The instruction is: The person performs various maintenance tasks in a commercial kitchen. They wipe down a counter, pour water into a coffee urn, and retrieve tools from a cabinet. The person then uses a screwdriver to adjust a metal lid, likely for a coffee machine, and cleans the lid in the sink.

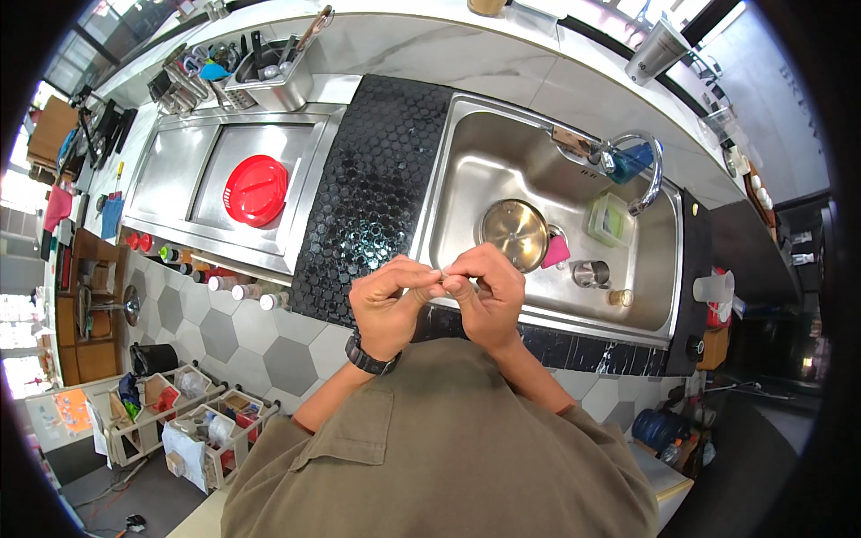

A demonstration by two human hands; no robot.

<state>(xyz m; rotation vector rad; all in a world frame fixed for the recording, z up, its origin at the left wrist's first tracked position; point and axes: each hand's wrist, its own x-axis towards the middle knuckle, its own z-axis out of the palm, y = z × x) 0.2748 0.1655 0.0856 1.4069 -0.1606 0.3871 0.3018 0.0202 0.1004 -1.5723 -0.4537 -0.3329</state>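
Observation:
My left hand (392, 309) and my right hand (484, 296) meet at the fingertips over the near left edge of the steel sink (466, 179). Both are closed in pinches around something small that I cannot make out. A dark watch (366, 355) is on my left wrist. Just beyond my hands, a steel pan (513, 235) lies in the sink with a pink item (556, 251) beside it. A steel cup (590, 273), a small glass (619, 297) and a translucent green-tinted container (608, 220) are also in the basin.
A curved faucet (655, 170) rises at the sink's back right. Left of the black tiled counter (368, 170) is a steel top (161, 179) with red plastic dishes (256, 190). A utensil holder (269, 85) stands behind it. Trolleys (224, 439) holding several items stand at lower left.

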